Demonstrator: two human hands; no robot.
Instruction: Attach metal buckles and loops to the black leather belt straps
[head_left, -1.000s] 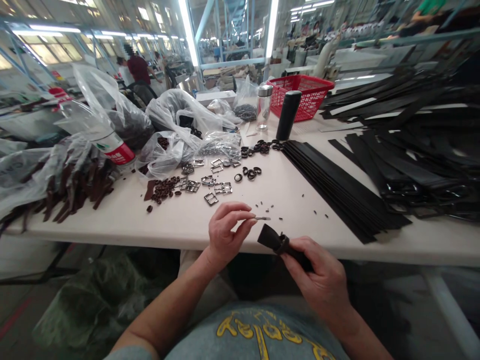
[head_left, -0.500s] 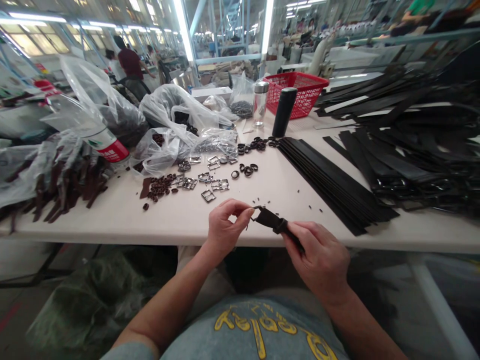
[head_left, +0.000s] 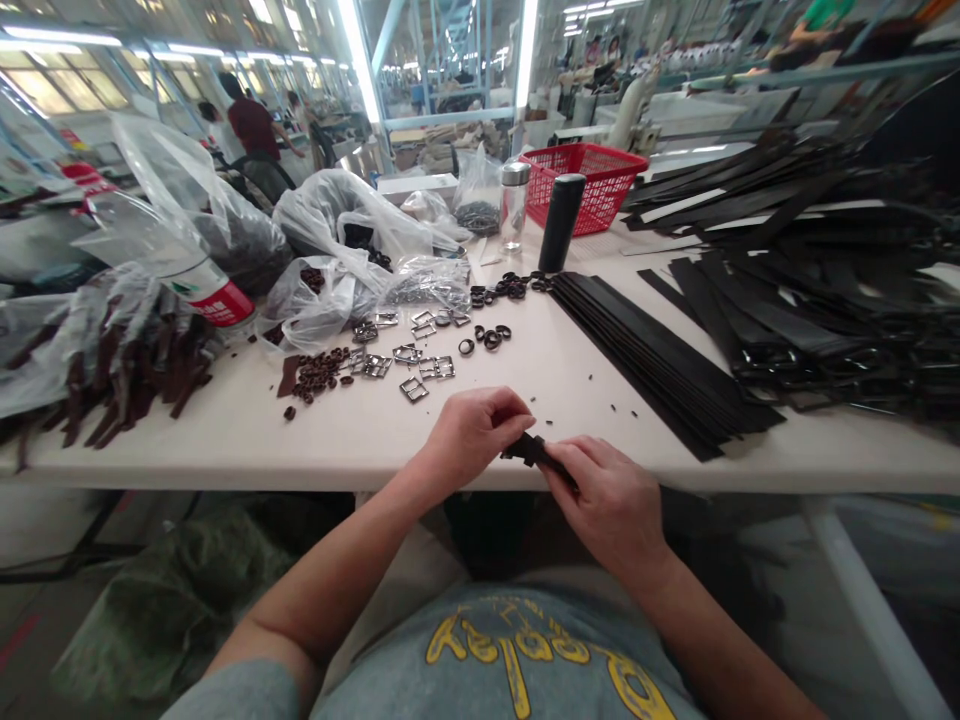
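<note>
A dark strap (head_left: pixel 535 449) with a loop around it is held over the front edge of the table. My left hand (head_left: pixel 472 440) is closed on the strap's left end, where its fingers mostly hide the metal buckle. The strap's other part is pinched by my right hand (head_left: pixel 611 500), fingers wrapped round it. Beyond my hands lie loose metal buckles (head_left: pixel 412 389), dark ring-shaped loops (head_left: pixel 492 340) and a heap of small brown loops (head_left: pixel 319 374). A row of flat black straps (head_left: pixel 645 365) is on the right.
Plastic bags (head_left: pixel 330 215) and wrapped brown straps (head_left: pixel 124 360) cover the left of the table (head_left: pixel 247 440). At the back stand a glass bottle (head_left: pixel 514 208), a black flask (head_left: pixel 562 222) and a red basket (head_left: pixel 600 180). Black buckled straps (head_left: pixel 810 320) are piled at right. People are in the background.
My left hand has moved right and now covers the buckle end that showed before. My right hand has shifted left, and the strap shows less between the hands.
</note>
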